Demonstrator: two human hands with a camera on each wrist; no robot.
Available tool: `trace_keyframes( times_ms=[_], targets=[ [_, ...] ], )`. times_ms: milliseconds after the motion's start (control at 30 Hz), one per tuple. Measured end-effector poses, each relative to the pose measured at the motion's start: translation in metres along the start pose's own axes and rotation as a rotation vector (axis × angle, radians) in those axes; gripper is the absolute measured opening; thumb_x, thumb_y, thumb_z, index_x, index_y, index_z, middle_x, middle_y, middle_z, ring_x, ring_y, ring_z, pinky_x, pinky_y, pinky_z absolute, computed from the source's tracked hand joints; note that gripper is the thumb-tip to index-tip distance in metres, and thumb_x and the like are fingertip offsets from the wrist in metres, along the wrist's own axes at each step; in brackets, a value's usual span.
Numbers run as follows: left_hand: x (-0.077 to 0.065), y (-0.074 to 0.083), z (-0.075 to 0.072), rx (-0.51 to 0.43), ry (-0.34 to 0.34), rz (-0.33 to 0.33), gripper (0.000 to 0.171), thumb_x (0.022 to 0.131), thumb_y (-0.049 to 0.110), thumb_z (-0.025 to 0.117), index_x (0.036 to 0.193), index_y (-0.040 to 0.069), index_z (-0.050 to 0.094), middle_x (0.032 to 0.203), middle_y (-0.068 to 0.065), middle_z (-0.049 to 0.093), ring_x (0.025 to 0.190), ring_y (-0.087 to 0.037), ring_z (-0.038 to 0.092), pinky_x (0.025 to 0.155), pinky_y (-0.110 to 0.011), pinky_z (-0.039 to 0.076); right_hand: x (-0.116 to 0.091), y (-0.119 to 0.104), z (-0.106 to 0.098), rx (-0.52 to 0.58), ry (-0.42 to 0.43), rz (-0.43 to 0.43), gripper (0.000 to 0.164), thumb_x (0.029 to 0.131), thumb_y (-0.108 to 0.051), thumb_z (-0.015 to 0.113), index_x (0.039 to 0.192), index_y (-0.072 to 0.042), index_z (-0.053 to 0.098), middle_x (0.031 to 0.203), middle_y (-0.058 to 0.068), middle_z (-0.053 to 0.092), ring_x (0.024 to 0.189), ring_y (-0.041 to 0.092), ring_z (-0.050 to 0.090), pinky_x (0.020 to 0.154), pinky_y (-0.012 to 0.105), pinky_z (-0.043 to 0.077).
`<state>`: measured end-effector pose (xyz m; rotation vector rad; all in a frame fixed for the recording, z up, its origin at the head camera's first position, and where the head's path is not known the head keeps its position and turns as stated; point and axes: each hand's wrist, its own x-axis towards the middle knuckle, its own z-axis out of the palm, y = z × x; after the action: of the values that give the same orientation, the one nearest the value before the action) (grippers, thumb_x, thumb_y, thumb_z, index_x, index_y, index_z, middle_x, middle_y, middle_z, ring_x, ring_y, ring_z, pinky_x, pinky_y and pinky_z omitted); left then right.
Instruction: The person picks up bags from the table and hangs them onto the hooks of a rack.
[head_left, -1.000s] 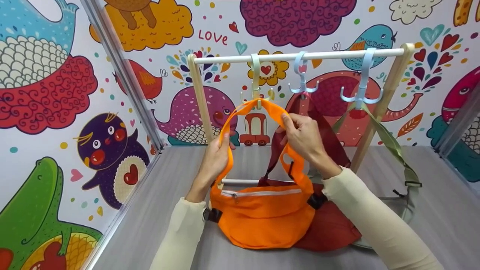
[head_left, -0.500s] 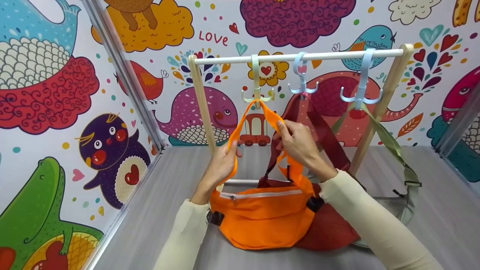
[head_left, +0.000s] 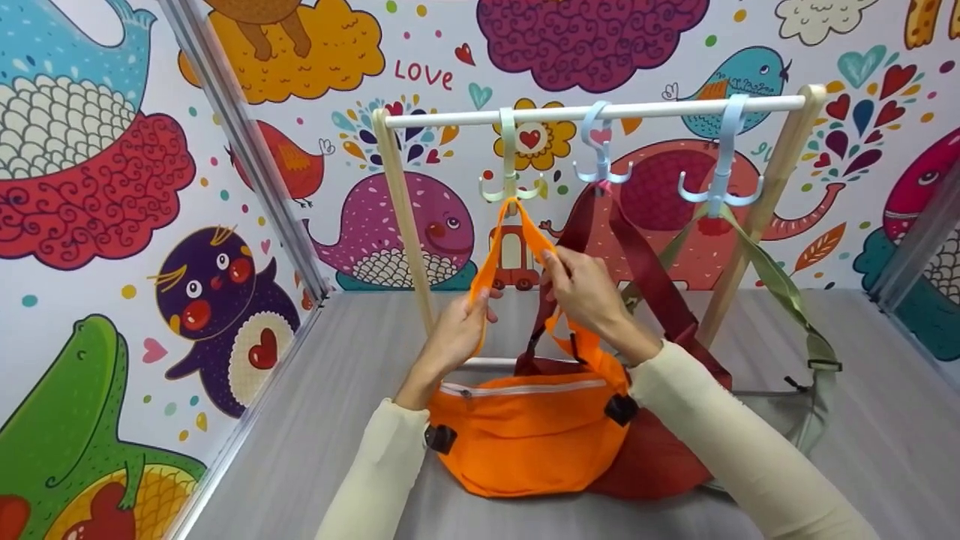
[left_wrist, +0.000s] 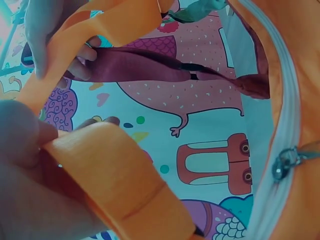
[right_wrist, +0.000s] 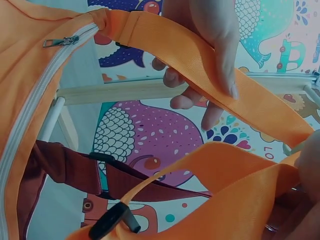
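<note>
An orange waist bag [head_left: 532, 442] with a white zipper hangs low in front, its strap [head_left: 491, 259] looped up to a pale green hook [head_left: 510, 169] on the rack. My left hand [head_left: 459, 326] pinches the left side of that strap between thumb and fingers. Higher up on the other side, my right hand [head_left: 589, 289] grips the strap too. The strap's peak overlaps the hook's lower prong in the head view. In the right wrist view a black buckle [right_wrist: 112, 220] sits on a loose strap end, and the left hand's fingers [right_wrist: 182, 95] show behind the strap.
A rack with a white bar [head_left: 652, 111] carries two blue hooks [head_left: 602, 161] to the right. A dark red bag [head_left: 660, 457] hangs from one, partly behind the orange bag; a grey-green bag [head_left: 776, 409] hangs from the other. A patterned wall panel [head_left: 352, 45] stands behind.
Both hands have drawn closer together, narrowing the strap loop. The left hand has moved right and slightly down; the right hand has moved left and down. The strap's top stays at the hook.
</note>
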<state>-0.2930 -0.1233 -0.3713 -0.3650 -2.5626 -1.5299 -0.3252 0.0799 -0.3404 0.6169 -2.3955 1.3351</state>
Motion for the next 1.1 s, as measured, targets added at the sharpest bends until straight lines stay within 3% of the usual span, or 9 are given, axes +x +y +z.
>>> trace_keyframes(
  times_ms=[300, 400, 500, 600, 767, 900, 1000, 1100],
  targets=[
    [0.0, 0.0, -0.005, 0.018, -0.041, 0.021, 0.04, 0.108, 0.032, 0.036, 0.125, 0.008, 0.063, 0.09, -0.008, 0.061, 0.06, -0.015, 0.045, 0.052, -0.025, 0.034, 0.001, -0.001, 0.001, 0.008, -0.004, -0.001, 0.034, 0.106, -0.028, 0.046, 0.095, -0.004, 0.067, 0.085, 0.016, 0.07, 0.071, 0.028, 0.067, 0.057, 0.032, 0.052],
    [-0.002, 0.001, -0.006, 0.037, -0.041, 0.017, 0.041, 0.108, 0.032, 0.036, 0.13, 0.007, 0.061, 0.099, -0.01, 0.064, 0.074, -0.018, 0.054, 0.061, -0.026, 0.042, 0.0, -0.002, 0.002, -0.011, 0.004, -0.005, 0.033, 0.105, -0.03, 0.047, 0.095, -0.006, 0.068, 0.078, 0.01, 0.067, 0.063, 0.023, 0.06, 0.053, 0.029, 0.047],
    [-0.003, 0.003, -0.007, 0.047, -0.031, 0.012, 0.04, 0.108, 0.03, 0.038, 0.133, 0.005, 0.058, 0.106, -0.011, 0.065, 0.086, -0.023, 0.057, 0.069, -0.029, 0.045, -0.002, -0.003, 0.001, -0.03, 0.003, 0.002, 0.033, 0.104, -0.034, 0.049, 0.093, -0.009, 0.067, 0.067, 0.004, 0.055, 0.054, 0.019, 0.048, 0.047, 0.026, 0.039],
    [-0.003, 0.004, -0.007, 0.046, -0.008, 0.015, 0.035, 0.108, 0.027, 0.041, 0.126, 0.004, 0.059, 0.093, -0.009, 0.059, 0.078, -0.021, 0.051, 0.065, -0.028, 0.04, -0.003, -0.003, -0.001, -0.046, -0.003, 0.004, 0.032, 0.103, -0.036, 0.051, 0.099, -0.01, 0.068, 0.064, 0.002, 0.046, 0.051, 0.018, 0.043, 0.046, 0.025, 0.036],
    [0.0, 0.005, -0.005, 0.061, 0.024, 0.052, 0.032, 0.106, 0.024, 0.045, 0.127, 0.003, 0.056, 0.082, -0.007, 0.046, 0.069, -0.019, 0.043, 0.061, -0.029, 0.036, -0.004, -0.002, -0.006, -0.057, 0.024, 0.001, 0.032, 0.101, -0.032, 0.056, 0.12, -0.009, 0.067, 0.073, 0.005, 0.055, 0.059, 0.02, 0.05, 0.052, 0.028, 0.043],
    [0.001, 0.005, -0.003, 0.109, 0.054, 0.078, 0.043, 0.105, 0.022, 0.048, 0.142, 0.002, 0.048, 0.111, -0.016, 0.058, 0.092, -0.026, 0.054, 0.082, -0.04, 0.047, -0.008, 0.0, -0.009, -0.058, 0.031, 0.016, 0.041, 0.1, -0.032, 0.06, 0.133, -0.008, 0.06, 0.095, 0.011, 0.064, 0.074, 0.024, 0.058, 0.064, 0.032, 0.053],
    [0.001, 0.008, -0.001, 0.133, 0.078, 0.086, 0.049, 0.104, 0.021, 0.049, 0.148, 0.002, 0.041, 0.136, -0.022, 0.052, 0.113, -0.033, 0.054, 0.099, -0.05, 0.045, -0.012, 0.002, -0.013, -0.069, 0.03, 0.019, 0.048, 0.099, -0.032, 0.06, 0.139, -0.006, 0.054, 0.113, 0.014, 0.063, 0.089, 0.027, 0.06, 0.076, 0.038, 0.056],
    [0.002, 0.011, -0.003, 0.162, 0.111, 0.105, 0.052, 0.103, 0.021, 0.051, 0.15, 0.001, 0.039, 0.146, -0.023, 0.045, 0.123, -0.036, 0.051, 0.105, -0.052, 0.041, -0.014, 0.003, -0.019, -0.076, 0.037, -0.009, 0.051, 0.099, -0.03, 0.061, 0.141, -0.003, 0.05, 0.119, 0.016, 0.061, 0.097, 0.029, 0.06, 0.084, 0.042, 0.055]
  ],
)
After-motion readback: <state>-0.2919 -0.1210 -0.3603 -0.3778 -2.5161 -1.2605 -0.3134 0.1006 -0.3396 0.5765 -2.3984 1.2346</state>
